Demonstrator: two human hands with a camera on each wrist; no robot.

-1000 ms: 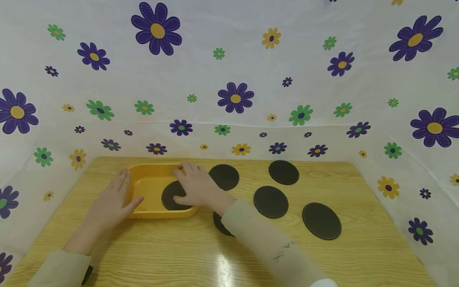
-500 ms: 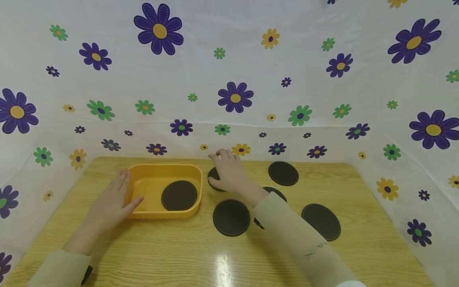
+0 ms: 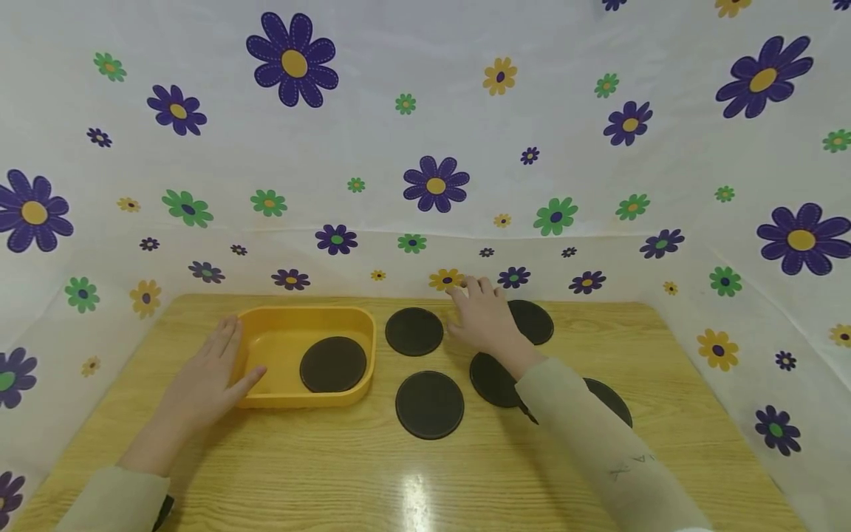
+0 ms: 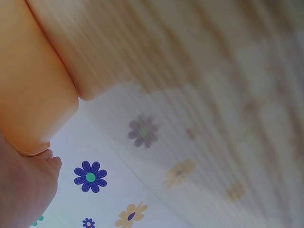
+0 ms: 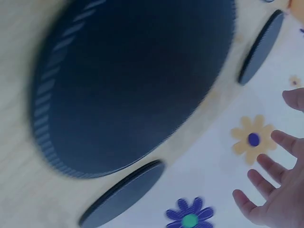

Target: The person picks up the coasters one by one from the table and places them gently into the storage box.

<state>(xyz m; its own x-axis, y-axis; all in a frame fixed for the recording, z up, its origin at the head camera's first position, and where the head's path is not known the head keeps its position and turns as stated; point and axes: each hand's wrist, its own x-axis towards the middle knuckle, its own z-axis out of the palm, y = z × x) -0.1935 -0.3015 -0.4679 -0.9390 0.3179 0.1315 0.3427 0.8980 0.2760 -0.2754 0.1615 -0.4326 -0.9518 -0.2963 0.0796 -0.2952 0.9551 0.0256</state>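
Note:
A yellow plastic tray [image 3: 299,400] stands at the left of the table in the head view. Inside it, toward the right end, lies a round black coaster [image 3: 333,364]. My left hand [image 3: 202,377] rests against the tray's left side, fingers straight and thumb over the rim. My right hand [image 3: 488,318] hovers over the table, empty; in the right wrist view its fingers [image 5: 259,183] are spread. It is nearest to the back right coaster [image 3: 534,325], which it partly covers. Another coaster [image 3: 493,380] lies just under the right wrist.
More black coasters lie flat between the tray and the right arm: one at the back [image 3: 414,331] and one in front [image 3: 430,405]. The right sleeve partly hides a further coaster [image 3: 612,403]. A white flowered cloth [image 3: 372,148] encloses the wooden table [image 3: 319,473] behind and at the sides.
My right hand has left the tray, where a coaster lies, and moved right, passing over the back coaster toward the back right one. My left hand has stayed at the tray.

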